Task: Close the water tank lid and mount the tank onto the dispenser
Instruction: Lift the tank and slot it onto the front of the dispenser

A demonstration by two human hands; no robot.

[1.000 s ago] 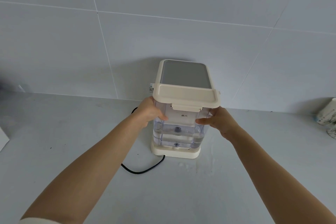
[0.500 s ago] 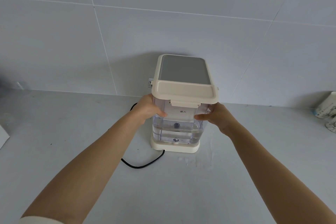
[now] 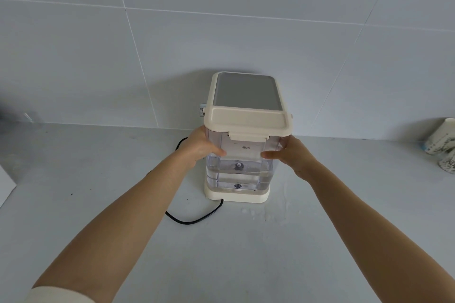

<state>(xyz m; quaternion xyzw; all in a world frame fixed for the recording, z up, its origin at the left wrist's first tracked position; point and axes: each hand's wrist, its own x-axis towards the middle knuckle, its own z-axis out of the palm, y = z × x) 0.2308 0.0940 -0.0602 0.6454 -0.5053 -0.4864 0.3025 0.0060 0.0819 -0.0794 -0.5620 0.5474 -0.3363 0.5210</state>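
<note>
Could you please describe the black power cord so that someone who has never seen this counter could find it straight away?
Start at the cream water dispenser standing against the tiled wall, its clear water tank held by the left hand and right hand. The power cord leaves the base's front-left corner and curls across the grey counter. It is the only thin black line there.

one water tank (image 3: 240,167) with one lid (image 3: 248,125), sitting on one dispenser (image 3: 236,195). two hands: one left hand (image 3: 200,147), one right hand (image 3: 293,155). one black cord (image 3: 194,220). two patterned cups (image 3: 440,140) at the far right of one counter (image 3: 98,179).
</note>
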